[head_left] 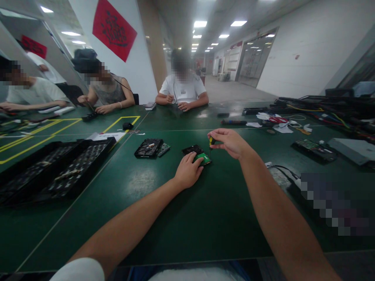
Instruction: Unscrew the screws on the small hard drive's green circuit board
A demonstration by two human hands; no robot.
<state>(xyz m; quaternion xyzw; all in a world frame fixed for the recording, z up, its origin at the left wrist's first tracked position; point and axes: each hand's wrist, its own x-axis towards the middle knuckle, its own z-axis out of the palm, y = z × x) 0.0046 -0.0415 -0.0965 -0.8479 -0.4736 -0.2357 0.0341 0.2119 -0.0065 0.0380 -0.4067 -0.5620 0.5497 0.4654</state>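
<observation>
On the green table lies a small black electronic device with a green panel [206, 159], tilted away from square with the table edge. My left hand [188, 170] grips it from the left; its fingers lie over the casing and hide part of it. Above the right end of the device, my right hand [227, 143] is closed on a small yellow-and-black screwdriver [211, 142]. The thin shaft points straight down at the panel's corner; whether the tip touches a screw is too small to tell. A black casing [148, 148] and a circuit board [164, 149] lie to the left.
Long black trays [84, 164] with parts occupy the left side. To the right are an open device [315, 150], a grey metal box [351, 150] and a heap of cables [322, 111]. A pen-like tool [233, 122] lies farther back. Co-workers sit across the table [140, 218].
</observation>
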